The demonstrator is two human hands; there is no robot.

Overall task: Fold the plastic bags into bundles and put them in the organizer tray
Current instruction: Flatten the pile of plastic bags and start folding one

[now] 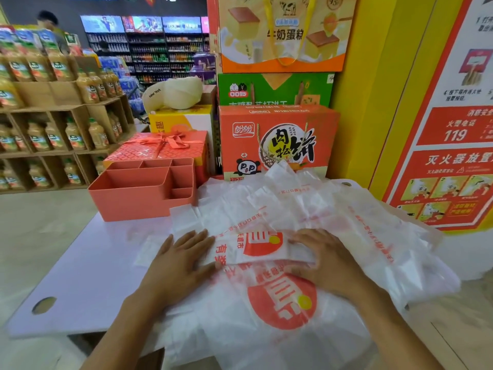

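A heap of white plastic bags (320, 206) with red print covers the right half of the white table (88, 263). On top lies one bag folded into a long narrow strip (253, 249). My left hand (181, 260) lies flat with straight fingers on the strip's left end. My right hand (328, 260) curls over the strip's right end and grips it. Under the strip lies a flat bag with a big red round logo (280, 303). The salmon-pink organizer tray (138, 201), with several compartments and nothing visible in them, stands at the table's far left.
Behind the tray sits a red gift box with a ribbon (162, 145). Stacked snack cartons (277, 140) stand behind the bags against a yellow pillar (373, 89). Shelves of juice bottles (53, 108) fill the left. The table has a round hole (44, 305) near its front left corner.
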